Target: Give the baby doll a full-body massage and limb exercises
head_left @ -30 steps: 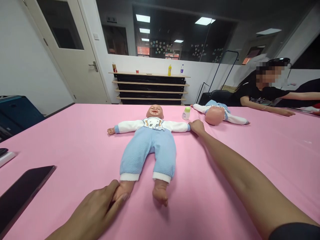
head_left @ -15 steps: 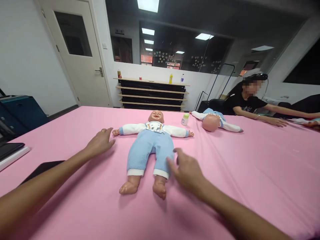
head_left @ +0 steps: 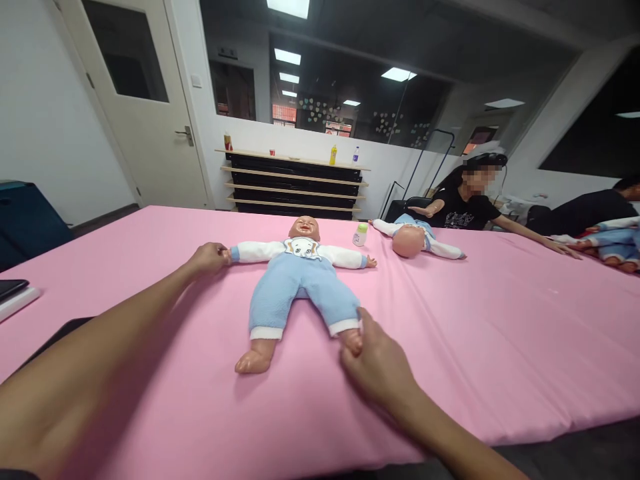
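Note:
A baby doll (head_left: 303,273) in light blue trousers and a white top with an elephant bib lies face up on the pink table cover (head_left: 200,400), arms spread wide. My left hand (head_left: 209,259) is closed around the doll's hand at the left end of its arm. My right hand (head_left: 383,363) grips the doll's foot (head_left: 353,340) on the right, which it pulls outward from the other leg. The left-side foot (head_left: 254,358) lies free on the cover.
Behind the doll stands a small bottle with a green cap (head_left: 360,235). A second doll (head_left: 409,240) lies beyond it, near a person in black (head_left: 465,200) reaching along the table. At the far right is another doll (head_left: 615,243). A dark tablet-like thing with a white edge (head_left: 17,300) sits at left.
My left hand has closed on the doll's hand, and my right hand has taken the foot. That leg has swung to the right. The other person has raised one hand.

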`<state>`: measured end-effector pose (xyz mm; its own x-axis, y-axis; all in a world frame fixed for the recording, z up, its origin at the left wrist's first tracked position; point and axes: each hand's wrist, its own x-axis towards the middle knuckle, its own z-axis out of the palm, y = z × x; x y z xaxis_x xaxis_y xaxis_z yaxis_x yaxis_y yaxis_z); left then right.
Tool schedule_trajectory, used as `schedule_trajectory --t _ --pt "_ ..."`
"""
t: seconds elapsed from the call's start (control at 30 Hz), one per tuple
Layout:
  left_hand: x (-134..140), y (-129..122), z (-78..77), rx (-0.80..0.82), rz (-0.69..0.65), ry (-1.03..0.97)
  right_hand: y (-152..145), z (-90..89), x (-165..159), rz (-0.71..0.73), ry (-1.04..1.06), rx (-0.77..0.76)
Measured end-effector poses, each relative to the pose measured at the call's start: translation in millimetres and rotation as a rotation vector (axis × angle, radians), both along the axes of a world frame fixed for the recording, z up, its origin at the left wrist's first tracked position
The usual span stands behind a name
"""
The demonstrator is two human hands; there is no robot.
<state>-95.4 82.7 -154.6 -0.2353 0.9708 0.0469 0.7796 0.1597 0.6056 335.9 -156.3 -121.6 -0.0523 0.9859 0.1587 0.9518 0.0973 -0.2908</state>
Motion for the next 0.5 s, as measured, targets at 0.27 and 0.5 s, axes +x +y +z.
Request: schedule_trajectory --t 0.27,0.5 --pt "-6.5 6.9 -19.3 -0.055 0.091 -0.771 21.0 -13.8 44.1 -0.031 0.171 -0.114" --pt "10.9 4.2 -9.9 0.01 0.154 -0.545 22.2 -4.2 51.1 0.009 0.369 -0.054"
